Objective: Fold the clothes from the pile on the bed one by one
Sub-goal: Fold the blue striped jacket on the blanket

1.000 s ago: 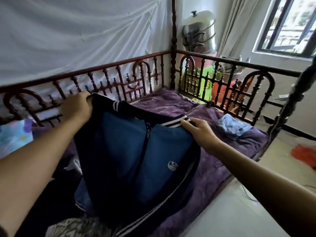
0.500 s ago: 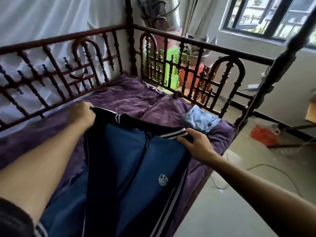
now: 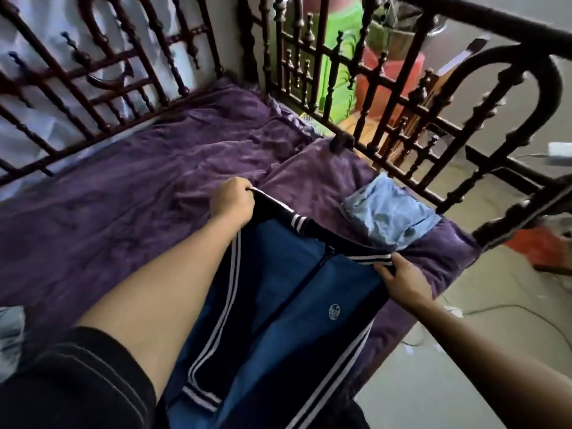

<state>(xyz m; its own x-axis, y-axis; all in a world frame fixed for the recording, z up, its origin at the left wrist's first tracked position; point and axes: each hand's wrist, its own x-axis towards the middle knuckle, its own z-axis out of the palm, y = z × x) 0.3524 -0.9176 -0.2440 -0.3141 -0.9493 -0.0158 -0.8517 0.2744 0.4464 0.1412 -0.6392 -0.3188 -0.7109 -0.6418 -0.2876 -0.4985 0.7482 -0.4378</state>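
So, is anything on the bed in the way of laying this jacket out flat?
Mostly no. The left hand and right hand grip the jacket by its collar, and the purple blanket ahead of it shows nothing. Only a folded light-blue garment lies near the bed's right edge, just beyond the right hand.

blue zip-front jacket with navy sleeves, navy collar and white stripe trim: front side up, zip closed, small round pale emblem on one chest panel. spread lengthwise over the purple bed cover, collar end farthest from the camera, hem end out of frame. left hand grips one shoulder at the collar; right hand pinches the other. one sleeve lies along the body, striped cuff near the bottom edge.

folded light blue garment: compact, lying on the cover just beside the collar's right end.
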